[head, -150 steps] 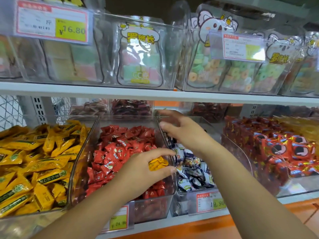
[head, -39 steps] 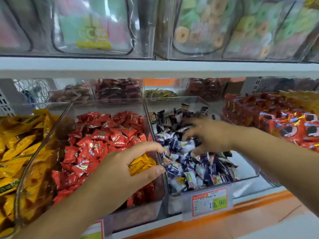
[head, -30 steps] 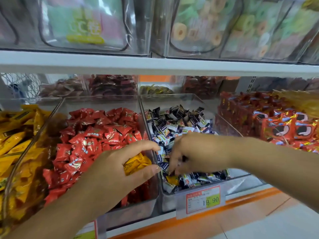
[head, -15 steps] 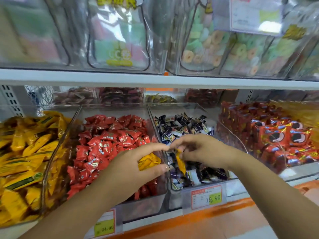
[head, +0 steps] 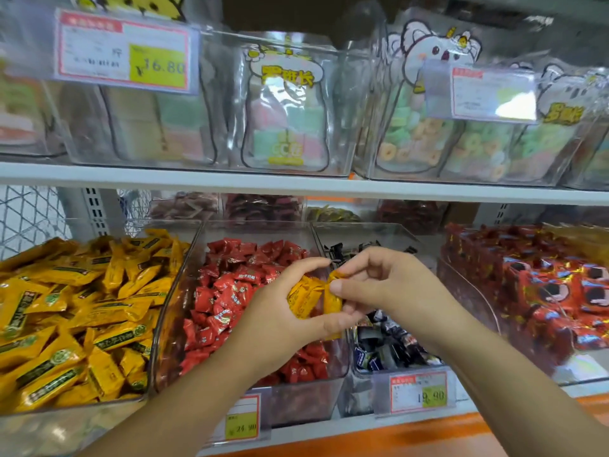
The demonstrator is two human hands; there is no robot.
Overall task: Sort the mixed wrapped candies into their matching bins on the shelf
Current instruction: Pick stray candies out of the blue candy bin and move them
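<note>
Hidden: dark bin (head: pixel 359 395) mostly behind both hands; far-right bin (head: pixel 586 367) cut by frame edge; price tags (head: pixel 418 392) blurred | left hand (head: pixel 280 315) curled round yellow bunch (head: pixel 301 296), above red bin (head: pixel 296 402) near its right wall | right hand (head: pixel 389 285) pinches one yellow candy (head: pixel 332 301) against bunch | yellow bin (head: pixel 66 430) far left, well apart
</note>
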